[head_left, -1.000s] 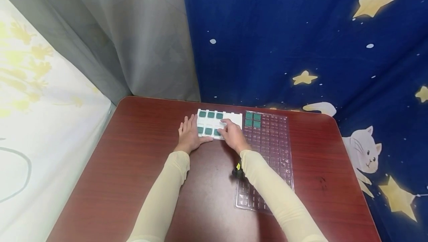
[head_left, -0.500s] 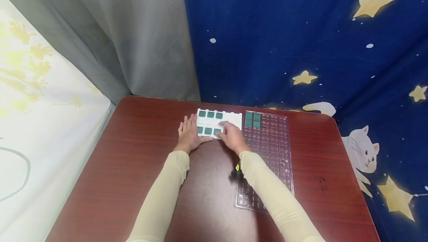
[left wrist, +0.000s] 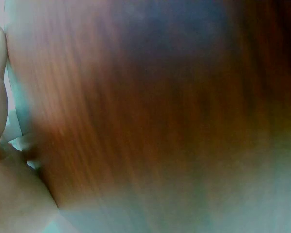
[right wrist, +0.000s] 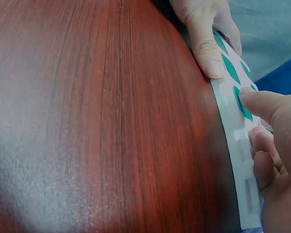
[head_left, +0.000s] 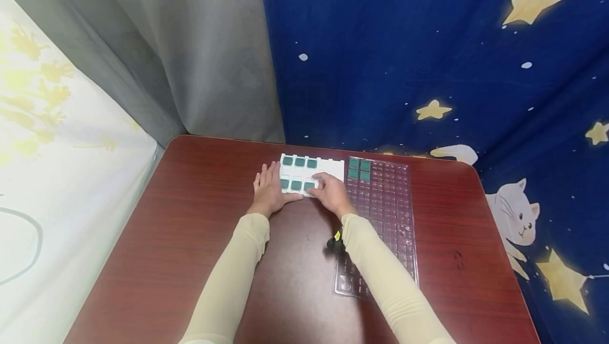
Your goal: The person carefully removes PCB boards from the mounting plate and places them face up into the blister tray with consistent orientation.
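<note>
A white tray (head_left: pixel 330 168) with two rows of small green square pieces lies near the table's far edge. My left hand (head_left: pixel 269 192) rests along its left end in the head view, fingers straight and thumb on the near edge. My right hand (head_left: pixel 333 195) is over the tray's middle. Its thumb and fingers pinch the rightmost green square piece (head_left: pixel 309 185) of the near row. In the right wrist view the thumb tip touches that green piece (right wrist: pixel 243 104), while other fingers are curled over the tray; the index fingertip is hidden.
Right of the white tray lies a clear plastic sheet of small pockets (head_left: pixel 380 201), with several green pieces (head_left: pixel 359 169) in its far left corner. My right forearm covers part of it. A small black object with a yellow mark (head_left: pixel 335 242) is by my right wrist.
My right thumb and fingers have shifted very slightly over the same green piece. The left hand stays still.
</note>
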Motion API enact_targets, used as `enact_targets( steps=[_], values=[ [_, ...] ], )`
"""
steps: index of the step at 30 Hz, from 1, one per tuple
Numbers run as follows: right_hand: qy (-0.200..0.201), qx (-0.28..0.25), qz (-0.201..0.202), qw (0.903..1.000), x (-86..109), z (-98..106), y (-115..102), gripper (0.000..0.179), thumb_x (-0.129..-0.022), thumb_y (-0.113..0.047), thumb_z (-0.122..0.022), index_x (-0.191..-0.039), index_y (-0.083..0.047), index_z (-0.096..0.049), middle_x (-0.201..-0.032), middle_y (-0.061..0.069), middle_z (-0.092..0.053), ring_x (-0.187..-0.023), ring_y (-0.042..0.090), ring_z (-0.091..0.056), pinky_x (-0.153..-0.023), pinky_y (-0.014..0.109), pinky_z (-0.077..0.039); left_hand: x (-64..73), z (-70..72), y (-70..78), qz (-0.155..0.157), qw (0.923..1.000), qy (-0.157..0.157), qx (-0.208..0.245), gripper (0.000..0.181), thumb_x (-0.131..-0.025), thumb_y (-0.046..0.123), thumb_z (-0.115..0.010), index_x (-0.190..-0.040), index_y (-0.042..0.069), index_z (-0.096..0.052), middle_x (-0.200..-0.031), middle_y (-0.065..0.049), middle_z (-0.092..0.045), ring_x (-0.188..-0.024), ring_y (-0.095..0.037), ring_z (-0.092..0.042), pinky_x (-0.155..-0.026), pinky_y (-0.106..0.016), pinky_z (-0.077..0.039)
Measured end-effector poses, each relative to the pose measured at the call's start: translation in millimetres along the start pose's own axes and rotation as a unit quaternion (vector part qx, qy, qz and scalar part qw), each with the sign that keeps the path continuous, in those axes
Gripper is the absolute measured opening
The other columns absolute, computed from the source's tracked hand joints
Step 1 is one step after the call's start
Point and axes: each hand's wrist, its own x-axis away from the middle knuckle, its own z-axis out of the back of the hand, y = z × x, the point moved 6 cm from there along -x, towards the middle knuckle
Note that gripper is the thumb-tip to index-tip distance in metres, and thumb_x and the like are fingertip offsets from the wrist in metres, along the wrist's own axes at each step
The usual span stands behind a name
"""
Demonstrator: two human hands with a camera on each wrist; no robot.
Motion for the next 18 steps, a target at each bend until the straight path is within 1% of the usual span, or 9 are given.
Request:
enact_targets(
  steps=[5,10,18],
  values=[
    [-0.004,0.015,-0.002,0.9999,2.0,-1.3,0.2,0.044,-0.088,-0.029,-0.081,-0.127,-0.014,-0.069,-0.083,0.003,-0.064,-0.074,0.014,-0.057,-0.075,0.031,-0.049,-0.6,-0.3,-0.5,0.0,1.0,0.001,0.0,0.135,-0.07,0.068,-0.083,-0.165,0.011,-0.004,-0.174,-0.01,-0.009,-0.162,-0.033,0.004,-0.129,-0.056,0.0],
    [0.003,0.029,-0.001,0.9996,3.1,-1.1,-0.7,0.044,-0.087,-0.029,-0.082,-0.127,-0.014,-0.069,-0.085,0.003,-0.064,-0.075,0.015,-0.057,-0.077,0.033,-0.049,-1.2,-1.4,-1.1,0.003,1.0,-0.004,-0.005,0.136,-0.071,0.07,-0.082,-0.165,0.012,-0.003,-0.174,-0.009,-0.007,-0.162,-0.032,0.006,-0.129,-0.055,0.001],
    [0.005,0.045,0.005,0.9989,3.8,-2.1,-2.5,0.042,-0.088,-0.028,-0.08,-0.127,-0.014,-0.07,-0.085,0.003,-0.062,-0.074,0.016,-0.056,-0.074,0.033,-0.048,-0.9,-0.9,-0.5,0.005,1.0,-0.006,-0.001,0.136,-0.07,0.069,-0.082,-0.165,0.012,-0.003,-0.174,-0.01,-0.007,-0.162,-0.032,0.005,-0.129,-0.055,0.001]
  ],
)
